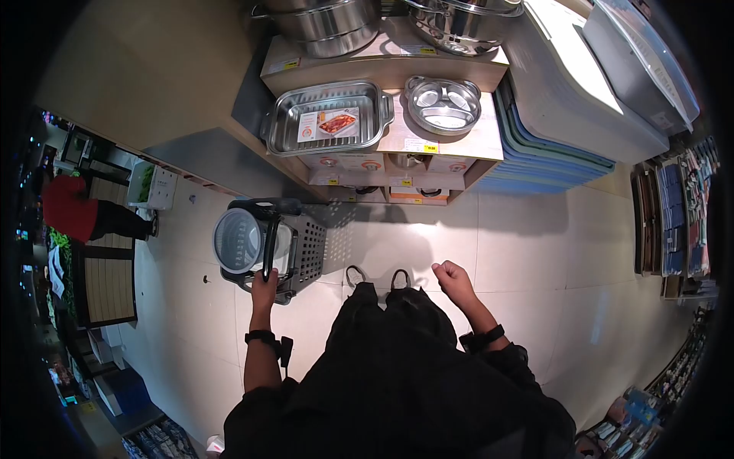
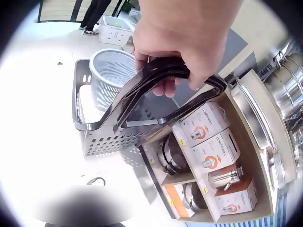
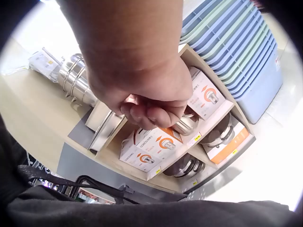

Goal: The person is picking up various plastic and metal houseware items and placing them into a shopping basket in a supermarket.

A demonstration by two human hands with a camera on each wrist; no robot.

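Note:
My left hand point(image 1: 264, 289) grips the black handle point(image 2: 163, 71) of a grey shopping basket point(image 1: 310, 249), its fingers wrapped round the bar. Inside the basket stands a light grey perforated plastic bin point(image 2: 113, 71), with a white item point(image 2: 89, 101) partly hidden beside it. My right hand point(image 1: 454, 280) hangs in the air to the right of my feet, fingers loosely curled and nothing visible in them. In the right wrist view that hand point(image 3: 142, 94) overlaps the shelf of boxed cookware behind it.
Ahead, a display shelf point(image 1: 482, 145) carries a rectangular steel roasting pan point(image 1: 283, 141), a divided steel plate point(image 1: 443, 107), large steel pots point(image 1: 329, 30) and boxes point(image 2: 215, 151). Stacked blue and green plastic tubs point(image 1: 535, 168) stand right of it. A person in red point(image 1: 73, 206) is at the far left.

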